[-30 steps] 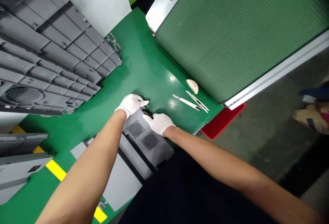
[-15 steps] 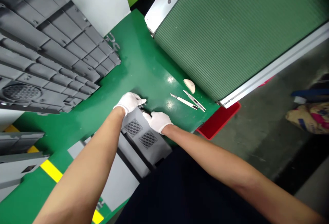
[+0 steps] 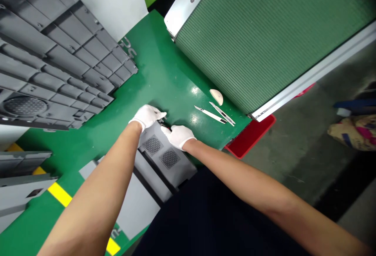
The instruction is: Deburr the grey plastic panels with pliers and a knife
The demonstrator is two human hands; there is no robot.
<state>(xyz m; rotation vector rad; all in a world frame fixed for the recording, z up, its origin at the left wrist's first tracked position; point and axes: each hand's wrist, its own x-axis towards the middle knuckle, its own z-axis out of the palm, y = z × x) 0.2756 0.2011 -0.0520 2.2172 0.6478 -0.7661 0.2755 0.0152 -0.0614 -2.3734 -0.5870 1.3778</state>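
A grey plastic panel (image 3: pixel 181 169) with two square vent grilles lies in front of my body on the green bench. My left hand (image 3: pixel 147 116), in a white glove, is closed on its far end, thumb and forefinger by a small dark part at the edge. Also gloved in white, my right hand (image 3: pixel 179 136) grips the same panel along its right edge, its thumb over the top face. The fingertips under the edge are hidden. Right of my hands lie a white craft knife (image 3: pixel 210 114), a second knife (image 3: pixel 222 113) and a pale half-round piece (image 3: pixel 216 96).
Ribbed grey panels (image 3: pixel 73 52) stand at the left, with more grey parts (image 3: pixel 23 193) below them. A green ribbed conveyor belt (image 3: pixel 270 40) fills the upper right. Under its corner sits a red bin (image 3: pixel 249 138). The green bench (image 3: pixel 158 72) spreads between.
My right hand has shifted very slightly up and left along the panel's edge. The left hand stays nearly in place, and the view has moved a little.
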